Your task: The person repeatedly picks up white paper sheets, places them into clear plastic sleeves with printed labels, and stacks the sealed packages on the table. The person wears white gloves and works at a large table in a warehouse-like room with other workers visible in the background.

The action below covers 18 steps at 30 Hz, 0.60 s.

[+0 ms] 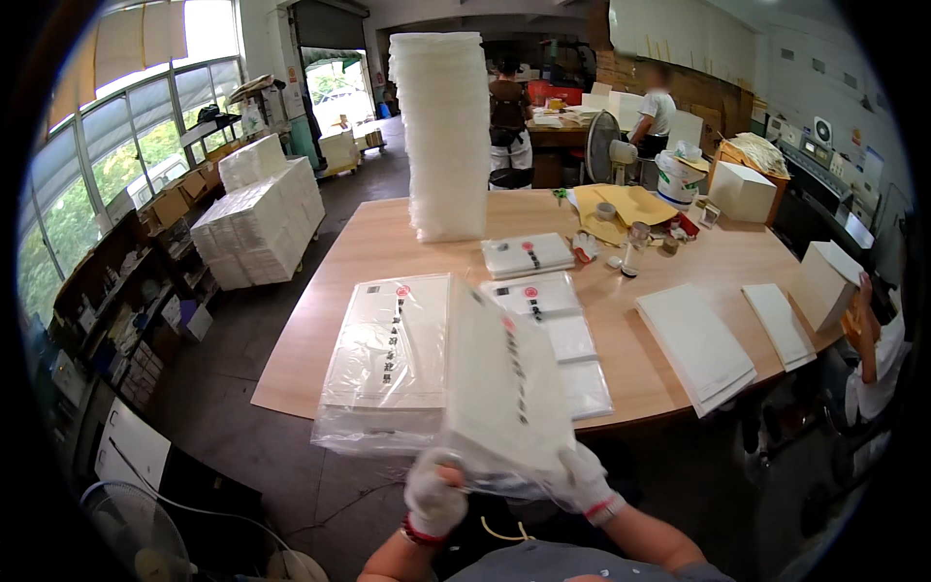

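Tilted at the near edge of the table is a pack of white printed folders or sheets (504,388), in clear plastic at its lower edge. My left hand (434,495), in a white work glove, is closed on its lower left corner. The gloved right hand (588,480) grips the lower right corner. Left of it lies a plastic-wrapped white pack (373,339) with a red mark and black print, overhanging the table edge. Partly hidden behind the held pack are more wrapped packs (585,388), with a smaller wrapped pile (529,255) beyond them.
A tall stack of translucent white sheets (448,136) stands at the table's far side. White stacks (693,344) lie to the right, near a seated person (873,359). Tape rolls and yellow paper (630,209) clutter the back. Wrapped bales (262,218) stand on the floor at left.
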{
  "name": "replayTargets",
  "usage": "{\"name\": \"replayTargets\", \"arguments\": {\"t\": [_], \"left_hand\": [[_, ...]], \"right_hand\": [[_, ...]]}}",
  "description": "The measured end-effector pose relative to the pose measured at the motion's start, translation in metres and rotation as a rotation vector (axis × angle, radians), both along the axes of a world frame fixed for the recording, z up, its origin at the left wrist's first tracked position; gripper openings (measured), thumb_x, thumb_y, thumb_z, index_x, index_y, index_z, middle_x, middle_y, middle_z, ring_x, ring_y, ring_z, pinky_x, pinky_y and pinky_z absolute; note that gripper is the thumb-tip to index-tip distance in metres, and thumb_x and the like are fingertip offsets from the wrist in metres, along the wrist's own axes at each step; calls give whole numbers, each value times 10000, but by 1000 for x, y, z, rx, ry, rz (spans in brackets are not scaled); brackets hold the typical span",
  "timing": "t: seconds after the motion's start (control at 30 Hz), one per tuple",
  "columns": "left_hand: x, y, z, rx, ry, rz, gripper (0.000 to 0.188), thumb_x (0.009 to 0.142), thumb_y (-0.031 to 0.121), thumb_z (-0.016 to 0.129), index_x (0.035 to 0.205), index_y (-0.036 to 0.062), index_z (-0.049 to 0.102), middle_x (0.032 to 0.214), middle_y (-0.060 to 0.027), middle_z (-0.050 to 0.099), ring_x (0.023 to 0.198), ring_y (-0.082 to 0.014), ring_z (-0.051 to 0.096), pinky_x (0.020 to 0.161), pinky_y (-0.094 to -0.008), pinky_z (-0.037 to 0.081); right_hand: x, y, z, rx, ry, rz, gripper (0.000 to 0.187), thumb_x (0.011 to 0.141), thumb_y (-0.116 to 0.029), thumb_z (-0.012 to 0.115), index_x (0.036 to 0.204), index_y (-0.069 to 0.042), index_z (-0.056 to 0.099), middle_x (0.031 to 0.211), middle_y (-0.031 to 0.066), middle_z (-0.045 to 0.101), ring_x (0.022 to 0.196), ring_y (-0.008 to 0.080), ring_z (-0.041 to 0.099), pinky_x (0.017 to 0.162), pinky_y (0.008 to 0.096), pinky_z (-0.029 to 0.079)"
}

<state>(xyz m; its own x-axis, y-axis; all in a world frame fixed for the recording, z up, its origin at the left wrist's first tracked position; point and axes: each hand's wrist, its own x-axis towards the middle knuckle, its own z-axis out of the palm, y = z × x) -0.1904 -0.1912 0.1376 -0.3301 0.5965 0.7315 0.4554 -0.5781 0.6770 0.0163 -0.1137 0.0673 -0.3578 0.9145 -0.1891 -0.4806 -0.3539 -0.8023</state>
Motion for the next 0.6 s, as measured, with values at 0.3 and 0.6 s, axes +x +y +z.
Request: {"name": "replayTargets", "arguments": {"t": [0.3, 0.6], "left_hand": [[-222, 63, -90, -123, -769, 249, 113, 843, 76, 435, 751, 74, 500, 677, 11, 472, 632, -92, 432, 574, -234, 370], [-120, -5, -271, -1080, -89, 327, 166, 774, 62, 539, 922, 46, 614, 842, -89, 621, 764, -233, 592, 682, -320, 492]], "right_hand": [[-177, 58, -41, 59, -227, 618, 314, 898, -220, 493, 1151, -34, 489, 732, 25, 514, 555, 109, 521, 505, 264, 496], [-52, 27, -92, -272, -273, 419, 370, 919, -246, 452, 1224, -38, 451, 861, 74, 582, 685, 161, 594, 639, 339, 538]]}}
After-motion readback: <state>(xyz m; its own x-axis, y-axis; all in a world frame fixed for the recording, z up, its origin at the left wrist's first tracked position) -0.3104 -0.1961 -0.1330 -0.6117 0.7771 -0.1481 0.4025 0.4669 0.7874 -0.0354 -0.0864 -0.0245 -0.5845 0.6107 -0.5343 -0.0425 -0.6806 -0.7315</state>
